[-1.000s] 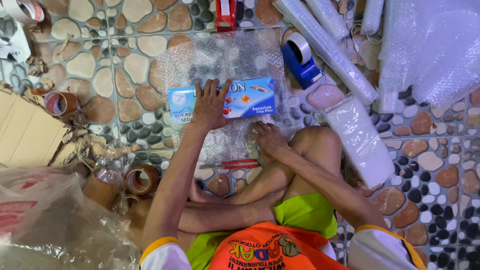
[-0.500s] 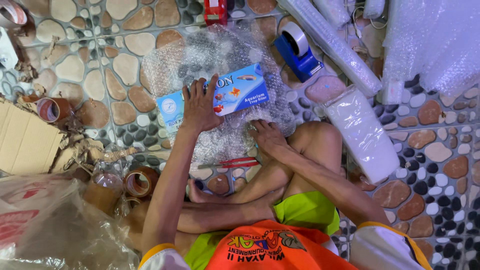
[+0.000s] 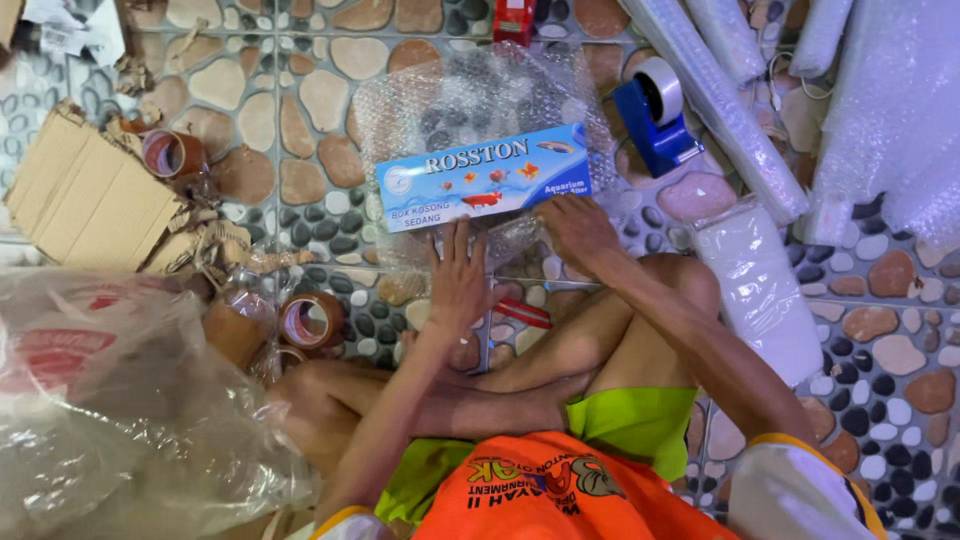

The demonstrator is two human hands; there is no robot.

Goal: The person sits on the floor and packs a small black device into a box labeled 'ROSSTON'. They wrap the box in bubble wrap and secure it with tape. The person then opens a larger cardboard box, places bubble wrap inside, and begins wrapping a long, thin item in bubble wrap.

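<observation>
**Both hands flat at near edge of box on bubble wrap**

Centrally, upper middle of frame: long blue box (image 3: 487, 178) with fish pictures, lying flat and slightly tilted on a sheet of bubble wrap (image 3: 480, 95) spread over the pebble-pattern floor (image 3: 300, 130). Wrap extends past the box on all sides, probably so it can go round it.

Left hand (image 3: 458, 280) just below the box's lower edge, fingers spread and apart, palm down on the wrap, gripping nothing; seems to be pinning the sheet flat. Right hand (image 3: 577, 232) at the box's lower right corner, fingers open and pressing on wrap and box edge, nothing clamped. Cannot tell if fingertips are under the wrap edge.

Seated cross-legged on floor, legs in lower centre, so work sits right in front of the knees. Red-handled scissors (image 3: 528, 312) on the floor just below the hands, near the left wrist, within easy reach.

Blue tape dispenser (image 3: 655, 115) upper right of the box, near but apart. Brown tape rolls (image 3: 312, 320) left of the left hand, another brown roll (image 3: 172, 153) at upper left. Flattened cardboard (image 3: 85, 195) at left edge. Clear plastic bag (image 3: 100, 400) lower left. White foam-like packet (image 3: 760, 285) right of the knee. Rolls of wrap (image 3: 720, 100) upper right.
</observation>
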